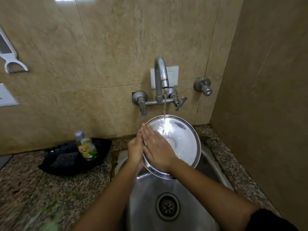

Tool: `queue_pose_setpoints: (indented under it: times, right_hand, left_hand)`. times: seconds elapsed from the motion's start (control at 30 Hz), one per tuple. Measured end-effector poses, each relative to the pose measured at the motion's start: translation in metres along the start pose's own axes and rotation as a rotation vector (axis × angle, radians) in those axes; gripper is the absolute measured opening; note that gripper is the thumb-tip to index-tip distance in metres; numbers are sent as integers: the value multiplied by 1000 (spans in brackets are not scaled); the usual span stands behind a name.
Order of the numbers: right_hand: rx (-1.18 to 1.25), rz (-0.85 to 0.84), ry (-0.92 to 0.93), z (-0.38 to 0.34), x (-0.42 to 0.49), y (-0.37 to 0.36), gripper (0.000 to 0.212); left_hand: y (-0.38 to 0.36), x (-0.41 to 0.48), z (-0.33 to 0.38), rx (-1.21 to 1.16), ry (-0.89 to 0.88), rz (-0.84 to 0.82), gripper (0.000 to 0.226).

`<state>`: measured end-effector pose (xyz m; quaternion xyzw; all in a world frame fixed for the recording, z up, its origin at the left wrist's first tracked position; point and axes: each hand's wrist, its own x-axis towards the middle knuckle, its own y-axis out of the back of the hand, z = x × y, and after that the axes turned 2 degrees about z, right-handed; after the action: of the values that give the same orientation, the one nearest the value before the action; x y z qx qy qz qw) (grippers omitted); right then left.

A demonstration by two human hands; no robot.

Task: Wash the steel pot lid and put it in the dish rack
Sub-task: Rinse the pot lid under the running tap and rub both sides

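The round steel pot lid (pixel 185 142) is held tilted over the sink (pixel 146 194), its shiny inner face toward me. Water from the tap (pixel 160 75) runs onto its upper middle. My left hand (pixel 135 151) grips the lid's left rim from behind. My right hand (pixel 156 147) lies flat on the lid's wet face, fingers together and pointing up-left. No dish rack is in view.
A black tray (pixel 55 165) on the granite counter at the left holds a dish soap bottle (pixel 86 147) and a dark scrub pad (pixel 64 159). Tap valves (pixel 141 100) stick out of the tiled wall. A side wall (pixel 266 114) closes the right.
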<state>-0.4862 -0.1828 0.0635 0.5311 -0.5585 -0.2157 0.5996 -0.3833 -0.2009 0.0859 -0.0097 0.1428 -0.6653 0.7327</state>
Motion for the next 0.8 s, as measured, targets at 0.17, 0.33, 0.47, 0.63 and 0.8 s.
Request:
queue_pose_setpoints:
  times: [0.17, 0.33, 0.47, 0.63, 0.8]
  right_hand:
    - [-132, -135, 262, 41, -80, 11, 63]
    - [-129, -48, 437, 79, -90, 43, 54]
    - [29, 108, 493, 77, -70, 57, 39]
    - [408, 367, -41, 55, -46, 64, 20]
    - [738, 433, -634, 80, -29, 52, 33]
  left_hand:
    - [14, 18, 4, 42, -39, 39, 39]
    - [21, 30, 6, 69, 65, 88, 37]
    - [26, 33, 7, 87, 344, -7, 31]
    - [36, 22, 6, -114, 569, -289, 43]
    - [29, 15, -1, 66, 498, -389, 63]
